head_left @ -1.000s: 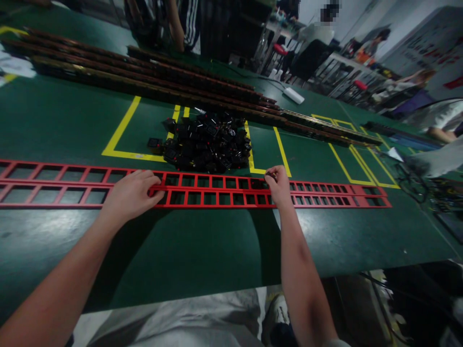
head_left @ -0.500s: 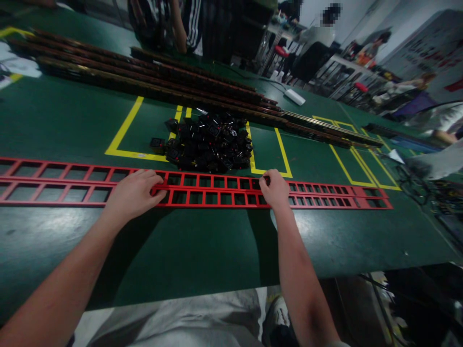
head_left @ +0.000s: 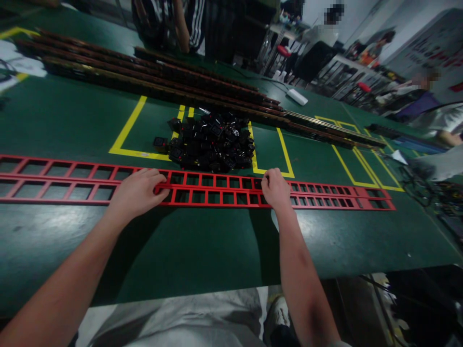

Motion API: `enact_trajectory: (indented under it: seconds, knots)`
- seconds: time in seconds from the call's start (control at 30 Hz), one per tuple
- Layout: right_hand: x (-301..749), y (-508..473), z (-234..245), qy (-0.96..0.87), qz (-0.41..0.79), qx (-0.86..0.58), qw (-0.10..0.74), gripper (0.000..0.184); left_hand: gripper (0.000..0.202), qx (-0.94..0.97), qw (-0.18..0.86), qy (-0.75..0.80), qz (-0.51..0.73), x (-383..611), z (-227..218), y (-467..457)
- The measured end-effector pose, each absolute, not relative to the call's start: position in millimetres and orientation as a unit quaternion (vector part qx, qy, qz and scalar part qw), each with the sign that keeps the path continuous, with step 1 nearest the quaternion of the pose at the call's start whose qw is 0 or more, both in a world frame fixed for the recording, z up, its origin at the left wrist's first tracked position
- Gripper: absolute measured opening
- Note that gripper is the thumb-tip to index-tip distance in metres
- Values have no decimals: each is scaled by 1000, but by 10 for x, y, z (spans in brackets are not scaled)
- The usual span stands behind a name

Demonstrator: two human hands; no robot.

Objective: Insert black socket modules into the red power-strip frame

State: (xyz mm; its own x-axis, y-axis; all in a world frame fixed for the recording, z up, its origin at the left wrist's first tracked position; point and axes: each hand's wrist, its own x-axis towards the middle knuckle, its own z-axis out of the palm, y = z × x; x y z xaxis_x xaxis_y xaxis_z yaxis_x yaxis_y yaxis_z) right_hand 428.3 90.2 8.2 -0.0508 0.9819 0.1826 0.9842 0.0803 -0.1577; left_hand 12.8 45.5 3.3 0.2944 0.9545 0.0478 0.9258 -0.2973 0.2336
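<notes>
We had the red frame (head_left: pixel 208 188) lying flat across the near half of the green table (head_left: pixel 202 250), running from the left edge of view to well right of our hands. It had two rows of openings, wider toward the left and narrower toward the right. Our left hand (head_left: pixel 139 190) rested over it left of the middle, palm down, thumb and forefinger pinched on its bars. Our right hand (head_left: pixel 277 189) was on it farther right, fingers curled down at the far row. A small dark part (head_left: pixel 257 183) sat in the opening just left of those fingertips; they hid too much for us to tell whether they gripped it.

Just beyond the frame, between our hands, lay a heap of black pieces (head_left: pixel 213 142), with one loose piece (head_left: pixel 160 142) beside it on the left. Yellow tape (head_left: pixel 132 125) marked the table around the heap. Farther off, long dark rails (head_left: pixel 162 79) lay side by side, slanting from far left toward the right. A white box (head_left: pixel 297 97) lay beyond them, right of centre, and a person in a striped garment (head_left: pixel 196 21) was at the far side.
</notes>
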Motion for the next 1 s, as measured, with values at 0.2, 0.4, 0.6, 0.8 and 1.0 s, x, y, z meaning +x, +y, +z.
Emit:
enact_trajectory:
  seconds: [0.2,0.4,0.6,0.8,1.0]
  knots:
    - [4316,922,40,-742,-16,-653,149,18,37,798,86,589,98,147,70,444]
    - [4333,928,22,-755,-30,-635,161,17,36,795,93,591,103,154,83,449]
    - [4329,925,19,-764,-16,-627,152,15,36,802,90,581,107,142,54,449]
    - [4315,936,6,-757,-23,-634,158,16,35,801,77,587,90,150,70,447]
    - [4297,932,-25,-748,-26,-640,174,22,37,801,71,589,82,151,55,446]
